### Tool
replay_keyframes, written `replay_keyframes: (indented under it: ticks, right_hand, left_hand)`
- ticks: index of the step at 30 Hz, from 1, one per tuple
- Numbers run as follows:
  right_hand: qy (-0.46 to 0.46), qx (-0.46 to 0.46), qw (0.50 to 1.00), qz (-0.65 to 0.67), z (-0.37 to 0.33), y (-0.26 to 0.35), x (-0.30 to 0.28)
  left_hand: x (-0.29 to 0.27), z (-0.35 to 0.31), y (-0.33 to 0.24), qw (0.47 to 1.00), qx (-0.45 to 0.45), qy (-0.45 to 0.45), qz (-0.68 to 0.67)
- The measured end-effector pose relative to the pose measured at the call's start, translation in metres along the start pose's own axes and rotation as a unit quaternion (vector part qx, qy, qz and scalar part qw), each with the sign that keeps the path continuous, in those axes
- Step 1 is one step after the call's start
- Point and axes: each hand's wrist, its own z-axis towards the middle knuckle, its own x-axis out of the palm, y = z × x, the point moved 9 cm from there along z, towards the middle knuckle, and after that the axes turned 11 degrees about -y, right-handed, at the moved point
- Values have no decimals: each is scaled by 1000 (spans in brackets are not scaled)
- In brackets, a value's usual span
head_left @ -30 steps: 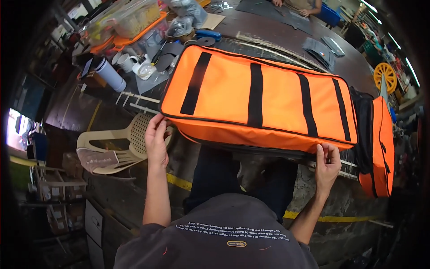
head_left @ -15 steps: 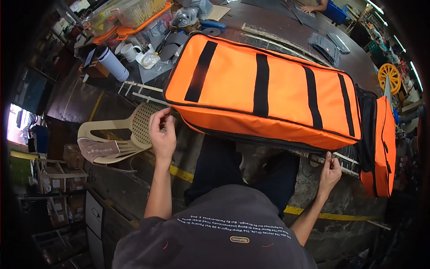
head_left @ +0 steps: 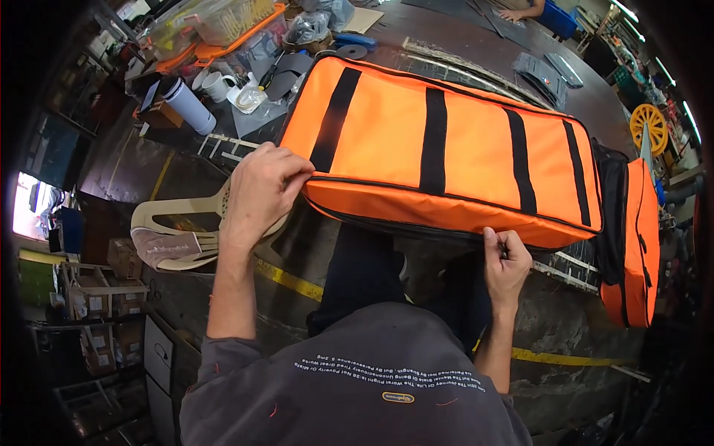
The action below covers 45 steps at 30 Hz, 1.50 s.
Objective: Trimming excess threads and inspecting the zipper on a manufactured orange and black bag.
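Observation:
A large boxy orange bag (head_left: 387, 141) with black piping and black straps across its top lies along the table edge before me. At its near left corner, my left hand (head_left: 262, 189) pinches the piped edge between thumb and fingers. My right hand (head_left: 507, 269) is closed, fingertips against the lower front side of the same bag, right of its middle. Whatever lies between those fingertips is too small to make out. Beyond the bag's right end is a second orange bag (head_left: 632, 238) with black sides.
To the left stands a beige plastic chair (head_left: 175, 215) with a cap (head_left: 175, 247) on it. A bottle (head_left: 190, 108), mugs (head_left: 216, 87) and plastic boxes (head_left: 227, 22) crowd the table's far left. Another person's hand (head_left: 512, 15) rests at the far side. A yellow wheel (head_left: 648, 130) stands far right.
My left hand has moved up and right onto the bag's near left corner and gripped it. My right hand has slid left and slightly up along the bag's front edge.

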Motion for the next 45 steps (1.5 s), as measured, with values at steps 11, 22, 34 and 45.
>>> replay_keyframes:
  ticks: [11, 22, 34, 45]
  right_hand:
    - [18, 32, 999, 36, -8, 4, 7]
    - [103, -182, 970, 121, 5, 154, 95]
    - [172, -265, 944, 92, 3, 190, 180]
    - [201, -247, 946, 67, -1, 185, 195]
  left_hand:
    - [14, 5, -12, 979, 142, 122, 84]
    - [10, 0, -15, 980, 155, 93, 80]
    - [10, -1, -4, 991, 77, 104, 35]
    - [18, -2, 3, 997, 63, 28, -40]
